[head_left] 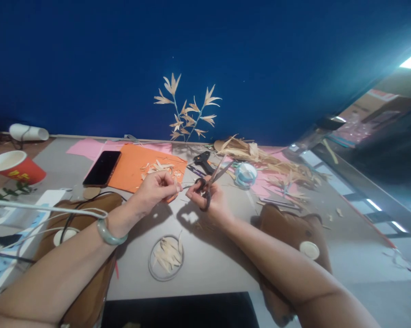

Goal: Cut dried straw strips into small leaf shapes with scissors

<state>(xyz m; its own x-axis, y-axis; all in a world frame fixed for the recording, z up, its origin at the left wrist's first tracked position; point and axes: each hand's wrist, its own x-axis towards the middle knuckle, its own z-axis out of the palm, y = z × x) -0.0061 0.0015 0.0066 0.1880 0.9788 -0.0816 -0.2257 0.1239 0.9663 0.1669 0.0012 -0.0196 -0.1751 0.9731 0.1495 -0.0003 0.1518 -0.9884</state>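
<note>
My right hand (210,200) has its fingers through the handles of a pair of scissors (216,174), whose parted blades point up and away. Close beside it on the left, my left hand (157,187) is closed in a pinch. At its fingertips there is something small and pale, too small to name. A thin dark line, perhaps wire, shows between the two hands. Beyond them rises a branch with pale husk flowers (188,116) on blue-green stems. Cut pale husk strips (167,257) lie in a round shallow dish nearer me.
An orange sheet (126,175) with husk scraps and a phone (103,168) lie left. A glue gun (203,160), a roll of pale blue tape (245,175) and dried husks (242,152) lie behind. Brown cushions flank my arms. A red paper cup (17,168) and power strip stand far left.
</note>
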